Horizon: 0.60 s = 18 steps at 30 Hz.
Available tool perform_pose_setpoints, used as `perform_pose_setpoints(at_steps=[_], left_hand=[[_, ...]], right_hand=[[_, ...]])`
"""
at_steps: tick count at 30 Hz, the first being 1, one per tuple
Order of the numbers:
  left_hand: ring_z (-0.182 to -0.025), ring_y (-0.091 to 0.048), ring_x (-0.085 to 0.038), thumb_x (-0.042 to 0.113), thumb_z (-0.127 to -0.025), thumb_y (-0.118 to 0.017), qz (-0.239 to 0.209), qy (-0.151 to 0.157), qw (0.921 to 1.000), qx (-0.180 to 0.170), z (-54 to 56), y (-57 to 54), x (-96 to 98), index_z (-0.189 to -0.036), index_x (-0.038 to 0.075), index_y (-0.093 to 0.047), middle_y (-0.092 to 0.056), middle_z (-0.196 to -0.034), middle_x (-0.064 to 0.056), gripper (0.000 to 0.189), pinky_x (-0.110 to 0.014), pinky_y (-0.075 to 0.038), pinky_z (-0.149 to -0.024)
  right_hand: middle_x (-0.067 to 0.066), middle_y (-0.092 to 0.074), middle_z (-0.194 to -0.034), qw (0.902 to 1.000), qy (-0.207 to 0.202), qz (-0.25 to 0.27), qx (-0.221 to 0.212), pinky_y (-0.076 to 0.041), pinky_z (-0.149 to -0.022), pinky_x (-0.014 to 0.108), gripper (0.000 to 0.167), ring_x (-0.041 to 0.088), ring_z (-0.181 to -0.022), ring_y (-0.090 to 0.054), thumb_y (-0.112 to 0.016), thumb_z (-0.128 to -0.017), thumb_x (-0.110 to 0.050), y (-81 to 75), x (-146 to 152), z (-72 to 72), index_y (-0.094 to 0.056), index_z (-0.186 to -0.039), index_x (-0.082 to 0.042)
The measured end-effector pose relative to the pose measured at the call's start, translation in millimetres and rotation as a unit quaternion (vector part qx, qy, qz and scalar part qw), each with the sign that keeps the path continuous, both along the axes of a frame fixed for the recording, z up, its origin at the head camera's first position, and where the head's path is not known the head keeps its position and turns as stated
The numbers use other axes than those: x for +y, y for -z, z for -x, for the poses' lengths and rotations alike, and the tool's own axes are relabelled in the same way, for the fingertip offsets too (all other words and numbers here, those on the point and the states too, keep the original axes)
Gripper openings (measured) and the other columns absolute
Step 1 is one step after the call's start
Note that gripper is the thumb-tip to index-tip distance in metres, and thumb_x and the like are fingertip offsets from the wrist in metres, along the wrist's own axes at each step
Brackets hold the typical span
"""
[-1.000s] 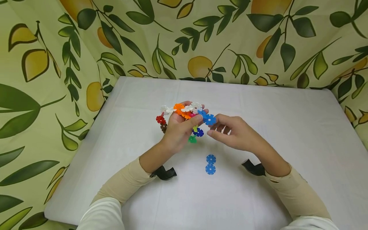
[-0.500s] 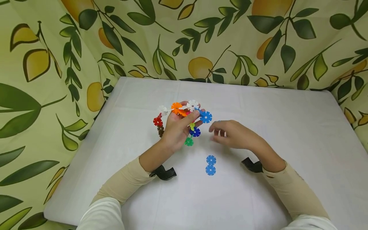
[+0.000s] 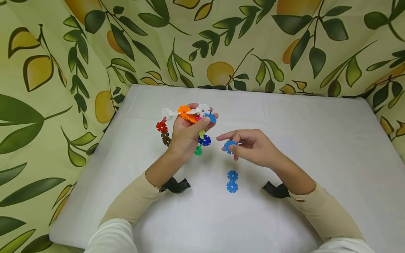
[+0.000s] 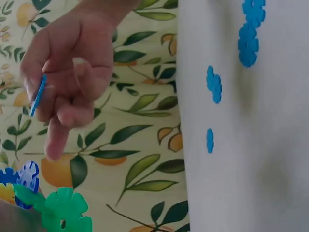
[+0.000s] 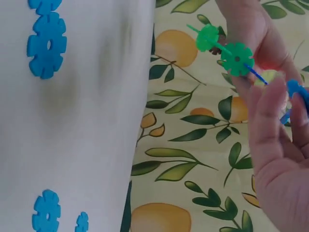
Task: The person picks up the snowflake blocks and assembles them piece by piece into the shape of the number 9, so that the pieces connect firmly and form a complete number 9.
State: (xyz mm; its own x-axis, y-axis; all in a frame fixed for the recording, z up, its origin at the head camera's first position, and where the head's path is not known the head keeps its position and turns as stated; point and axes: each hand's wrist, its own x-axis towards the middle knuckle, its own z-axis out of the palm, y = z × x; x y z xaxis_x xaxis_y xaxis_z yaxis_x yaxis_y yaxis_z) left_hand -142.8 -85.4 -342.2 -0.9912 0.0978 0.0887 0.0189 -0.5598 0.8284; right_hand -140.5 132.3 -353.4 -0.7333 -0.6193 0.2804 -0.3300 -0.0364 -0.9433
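Note:
My left hand [image 3: 186, 135] grips a chain of linked plastic snowflake discs. Its thumb presses by a blue disc [image 3: 210, 117] near a white disc [image 3: 203, 110]. An orange disc [image 3: 184, 112], a red disc [image 3: 161, 127], a brown disc [image 3: 165, 136], a dark blue disc [image 3: 205, 140] and a green disc [image 3: 198, 150] show around the palm. To the right, my right hand [image 3: 257, 147] pinches a loose blue snowflake disc [image 3: 230, 147] between thumb and fingers, index finger stretched out. The two hands are apart. Part of the chain is hidden behind the left hand.
Two touching blue discs [image 3: 232, 181] lie on the white table [image 3: 202, 218] in front of the hands. More blue discs [image 4: 214, 84] lie on the table in the left wrist view. Black straps [image 3: 276, 189] hang at both wrists. A leaf-patterned curtain [image 3: 196, 45] stands behind.
My left hand has moved left and slightly up with the chain. The right hand has turned, and a blue disc now shows in its fingers. The pair on the table has stayed put.

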Motion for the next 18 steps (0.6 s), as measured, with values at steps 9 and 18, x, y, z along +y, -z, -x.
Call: perform_pose_setpoints(at_steps=[9, 18], left_hand=[[-0.111, -0.066, -0.036, -0.012, -0.093, -0.061, 0.054, 0.067, 0.9955, 0.039, -11.3, 3.1, 4.4, -0.126, 0.006, -0.043, -0.057, -0.127, -0.031, 0.042, -0.039, -0.051, -0.095], [-0.114, -0.065, -0.035, -0.009, -0.094, -0.063, 0.066, 0.058, 0.9952, 0.043, -13.3, 8.1, 9.5, -0.13, 0.007, -0.041, -0.061, -0.128, -0.026, 0.044, -0.038, -0.05, -0.097]], right_hand=[[0.019, -0.071, -0.091, 0.9991, 0.009, 0.025, 0.032, -0.06, -0.063, 0.035, 0.017, 0.025, -0.066, -0.068, -0.06, -0.09, 0.018, -2.9, 2, 1.3, -0.062, -0.103, 0.007], [0.01, -0.068, -0.077, 0.9986, 0.028, 0.017, 0.042, -0.058, -0.056, 0.032, 0.004, 0.021, -0.058, -0.064, -0.063, -0.094, 0.007, -5.8, 3, -3.8, -0.062, -0.094, 0.011]])
